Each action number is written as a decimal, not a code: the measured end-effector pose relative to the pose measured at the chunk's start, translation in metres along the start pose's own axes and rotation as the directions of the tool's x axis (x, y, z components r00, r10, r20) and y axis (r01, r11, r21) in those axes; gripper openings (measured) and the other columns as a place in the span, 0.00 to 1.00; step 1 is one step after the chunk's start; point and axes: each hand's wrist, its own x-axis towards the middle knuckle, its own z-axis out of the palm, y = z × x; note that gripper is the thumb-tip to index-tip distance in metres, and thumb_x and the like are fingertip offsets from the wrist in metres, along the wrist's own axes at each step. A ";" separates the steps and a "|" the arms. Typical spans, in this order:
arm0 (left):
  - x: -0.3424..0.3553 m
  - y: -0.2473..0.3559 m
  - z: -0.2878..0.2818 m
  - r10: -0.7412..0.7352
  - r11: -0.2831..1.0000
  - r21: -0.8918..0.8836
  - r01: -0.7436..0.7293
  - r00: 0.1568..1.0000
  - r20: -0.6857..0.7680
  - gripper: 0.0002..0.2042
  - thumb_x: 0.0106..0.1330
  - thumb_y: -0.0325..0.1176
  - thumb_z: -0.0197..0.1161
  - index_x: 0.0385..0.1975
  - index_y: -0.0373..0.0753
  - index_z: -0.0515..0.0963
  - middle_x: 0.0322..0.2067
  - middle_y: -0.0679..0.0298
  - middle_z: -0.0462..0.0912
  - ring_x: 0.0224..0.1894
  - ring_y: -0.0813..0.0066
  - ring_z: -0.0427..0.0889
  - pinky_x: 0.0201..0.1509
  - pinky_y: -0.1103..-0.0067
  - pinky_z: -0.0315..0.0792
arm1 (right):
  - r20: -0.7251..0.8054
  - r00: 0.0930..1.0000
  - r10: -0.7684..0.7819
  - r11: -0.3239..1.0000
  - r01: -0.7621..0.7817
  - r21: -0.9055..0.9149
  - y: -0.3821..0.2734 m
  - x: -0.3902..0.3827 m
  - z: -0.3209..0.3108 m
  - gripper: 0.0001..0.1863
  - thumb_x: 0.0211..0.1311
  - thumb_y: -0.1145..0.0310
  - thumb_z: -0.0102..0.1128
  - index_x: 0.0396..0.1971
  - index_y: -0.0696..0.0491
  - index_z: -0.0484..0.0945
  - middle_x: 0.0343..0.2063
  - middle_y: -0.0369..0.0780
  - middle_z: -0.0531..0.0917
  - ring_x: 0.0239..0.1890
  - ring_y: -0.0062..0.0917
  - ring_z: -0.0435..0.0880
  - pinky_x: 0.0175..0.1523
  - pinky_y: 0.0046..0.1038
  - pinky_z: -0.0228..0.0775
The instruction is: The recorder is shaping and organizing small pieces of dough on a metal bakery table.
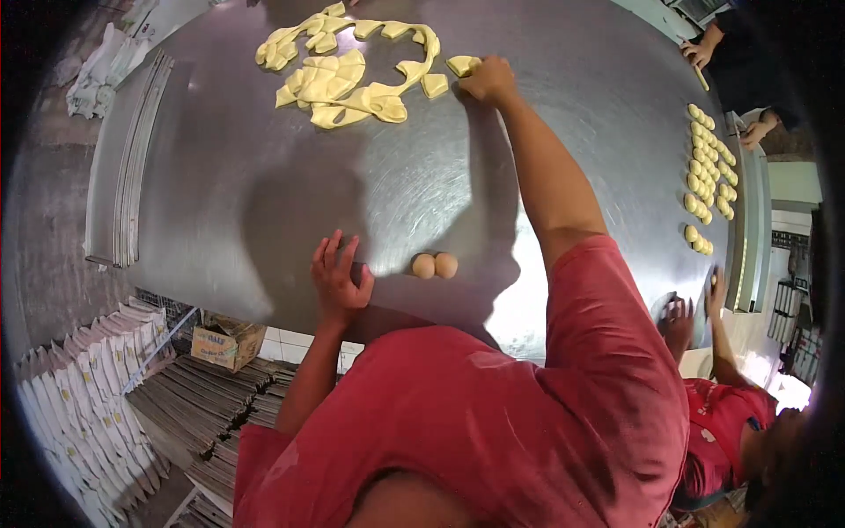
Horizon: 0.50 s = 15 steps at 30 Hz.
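My right hand (489, 81) reaches far across the metal table (422, 167). Its fingers are closed on the edge of a flat, pale yellow dough piece (461, 65). Another cut dough piece (435, 85) lies just beside it. To the left spreads a ring-like strip of dough (429, 44) with loose cut chunks, and a heap of dough pieces (327, 77) sits inside the curve. Near the table's front edge, my left hand (339, 277) rests with fingers spread and nothing in it. Two round tan balls (435, 266) touch each other to its right.
Rows of small dough balls (704, 167) lie along the right side. Other people's hands (700, 53) work there, and a person in red (722, 431) stands at lower right. Stacked trays (132, 158) lean on the left; below are a cardboard box (227, 341) and stacked sacks (92, 396).
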 end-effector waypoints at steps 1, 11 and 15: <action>0.001 0.002 -0.001 -0.008 1.000 -0.010 0.008 1.000 -0.008 0.29 0.55 0.32 0.64 0.62 0.48 0.72 0.68 0.58 0.64 0.72 0.51 0.54 0.72 0.53 0.49 | 0.060 0.997 0.049 0.995 -0.054 0.089 0.000 -0.012 -0.007 0.37 0.46 0.53 0.68 0.57 0.54 0.75 0.53 0.52 0.81 0.58 0.47 0.78 0.61 0.41 0.70; 0.030 0.072 -0.027 0.034 0.601 -0.765 0.231 0.949 0.313 0.22 0.66 0.22 0.61 0.62 0.37 0.72 0.59 0.58 0.75 0.53 0.72 0.78 0.53 0.77 0.76 | 0.014 0.992 -0.124 0.933 0.112 0.343 -0.013 -0.296 -0.043 0.24 0.48 0.72 0.68 0.49 0.55 0.78 0.48 0.54 0.79 0.48 0.43 0.83 0.50 0.39 0.76; 0.044 0.138 -0.027 0.016 0.305 -0.877 0.372 0.918 0.396 0.21 0.65 0.24 0.65 0.58 0.34 0.73 0.48 0.57 0.81 0.46 0.74 0.80 0.49 0.76 0.77 | 0.063 0.936 -0.347 0.766 0.244 0.594 -0.060 -0.341 -0.082 0.20 0.49 0.83 0.60 0.45 0.55 0.77 0.41 0.47 0.77 0.44 0.34 0.79 0.47 0.32 0.73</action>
